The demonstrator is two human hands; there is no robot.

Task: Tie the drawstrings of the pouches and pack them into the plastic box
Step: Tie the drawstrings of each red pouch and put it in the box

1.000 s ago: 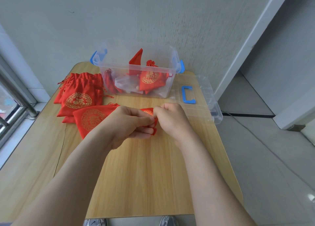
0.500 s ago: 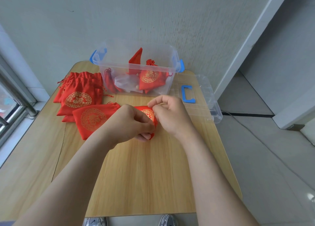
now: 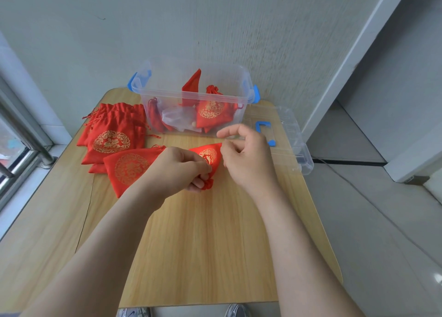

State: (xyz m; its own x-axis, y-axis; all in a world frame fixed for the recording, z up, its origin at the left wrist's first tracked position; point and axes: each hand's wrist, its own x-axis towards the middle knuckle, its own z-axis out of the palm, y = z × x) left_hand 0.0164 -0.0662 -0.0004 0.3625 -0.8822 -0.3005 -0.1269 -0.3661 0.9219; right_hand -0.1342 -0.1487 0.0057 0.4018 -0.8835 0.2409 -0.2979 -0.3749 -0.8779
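Head view: I note the left hand low over the table, its fingers curled in and pinching the gathered neck of a red pouch, whose body sticks up and away toward the plastic box. I judge that this grip keeps the mouth bunched closed while the cord is worked. The right hand sits just beside the pouch on its far side, thumb and forefinger raised and apart, the other fingers loosely curled; I cannot tell whether they hold a drawstring, as any cord there is too thin to make out. A flat pouch lies just left of the hands, touching the left wrist area, and a stack of pouches lies beyond it near the table's left edge, within easy reach for the next pick. The plastic box stands open at the back of the table, with packed pouches already inside; its lid lies to the right, out of the drop path. My assessment: tying is in hand on this pouch, several remain untied, and a slack pinch could let the neck reopen
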